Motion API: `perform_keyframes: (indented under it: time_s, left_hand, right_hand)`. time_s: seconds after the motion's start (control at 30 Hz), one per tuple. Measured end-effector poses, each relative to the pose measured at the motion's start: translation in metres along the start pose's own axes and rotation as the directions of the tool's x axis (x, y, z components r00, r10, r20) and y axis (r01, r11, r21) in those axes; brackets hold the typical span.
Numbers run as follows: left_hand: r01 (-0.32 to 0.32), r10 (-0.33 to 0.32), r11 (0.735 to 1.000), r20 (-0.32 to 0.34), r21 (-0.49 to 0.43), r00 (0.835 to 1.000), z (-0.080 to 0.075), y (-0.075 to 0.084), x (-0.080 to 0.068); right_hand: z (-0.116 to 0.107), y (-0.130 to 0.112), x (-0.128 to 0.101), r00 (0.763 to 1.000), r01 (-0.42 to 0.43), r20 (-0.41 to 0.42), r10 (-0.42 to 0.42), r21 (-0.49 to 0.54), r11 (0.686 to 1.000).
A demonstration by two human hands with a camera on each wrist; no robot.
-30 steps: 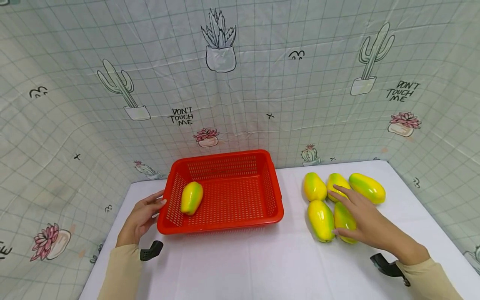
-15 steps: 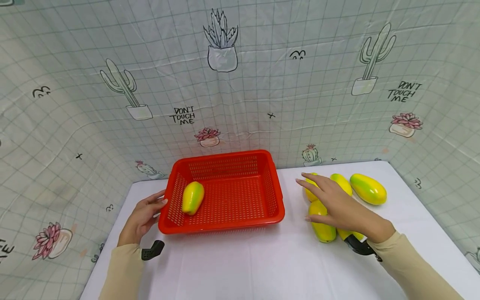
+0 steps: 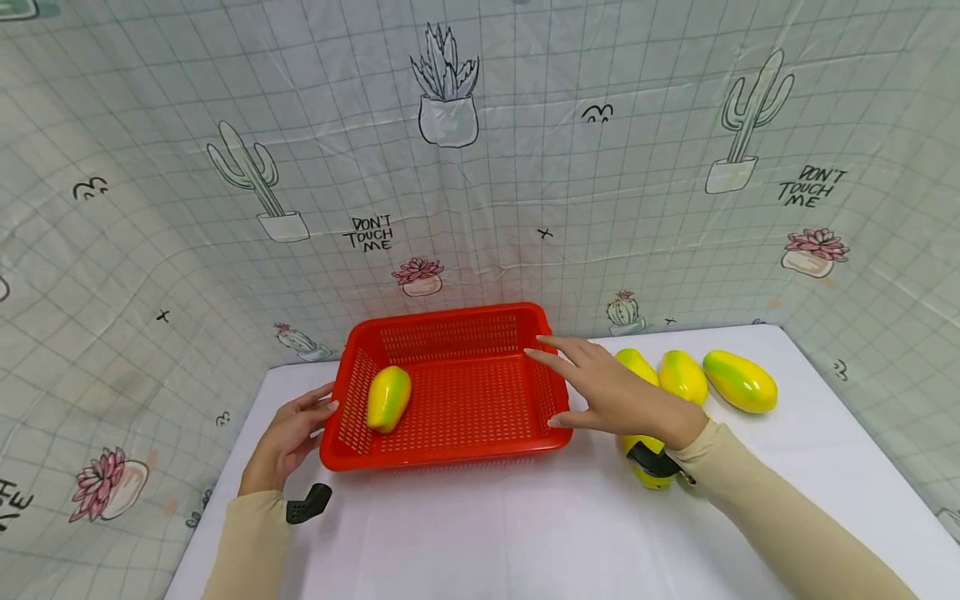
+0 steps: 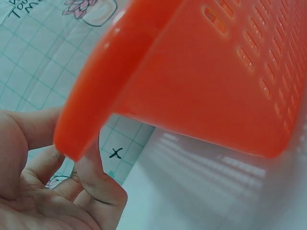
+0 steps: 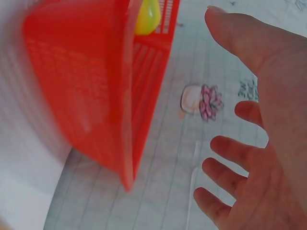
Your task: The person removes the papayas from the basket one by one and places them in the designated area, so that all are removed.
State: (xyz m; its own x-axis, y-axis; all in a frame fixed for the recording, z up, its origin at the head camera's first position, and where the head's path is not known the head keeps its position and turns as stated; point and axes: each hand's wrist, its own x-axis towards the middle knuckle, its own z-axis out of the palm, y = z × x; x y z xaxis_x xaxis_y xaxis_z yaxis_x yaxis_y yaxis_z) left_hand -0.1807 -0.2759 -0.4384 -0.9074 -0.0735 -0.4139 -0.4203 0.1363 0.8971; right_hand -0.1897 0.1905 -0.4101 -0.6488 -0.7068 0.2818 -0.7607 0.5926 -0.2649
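Observation:
A red perforated plastic basket [image 3: 480,400] stands on the white-covered table, with one glossy yellow-green mango [image 3: 388,399] lying at its left end. My left hand [image 3: 288,437] grips the basket's left rim; in the left wrist view its thumb and fingers are around the rim's corner. Over the basket's right rim hovers my right hand [image 3: 611,387], fingers spread and holding nothing. The right wrist view shows that hand [image 5: 254,163] apart from the basket wall [image 5: 76,81].
Several more mangoes lie at the table's right, including one at the far right [image 3: 740,382] and one beside it [image 3: 683,377]; others are partly hidden under my right forearm. A grid-patterned cloth [image 3: 510,183] rises behind the table. Black wrist devices [image 3: 308,504] sit on both wrists.
My right hand has moved left, from above the mangoes to the basket's right rim, with nothing in it. The left hand has stayed on the basket rim.

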Motion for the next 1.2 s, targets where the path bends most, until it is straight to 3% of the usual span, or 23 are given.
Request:
perform_keyframes:
  time_s: [0.37, 0.8, 1.2]
  left_hand:
    - [-0.040, 0.040, 0.999, 0.011, -0.031, 0.999, -0.002, -0.003, 0.000]
    - [-0.037, 0.037, 0.999, 0.009, -0.022, 0.999, -0.001, -0.002, -0.001]
    - [-0.008, 0.008, 1.000, -0.011, -0.023, 1.000, 0.001, 0.001, -0.001]
  right_hand:
    - [0.019, -0.012, 0.058, 0.995, 0.025, 0.095, -0.030, 0.058, 0.998]
    - [0.046, -0.027, 0.116, 0.967, -0.032, 0.255, 0.024, 0.030, 0.999]
    - [0.071, -0.042, 0.158, 0.949, -0.049, 0.313, 0.041, 0.020, 0.999]
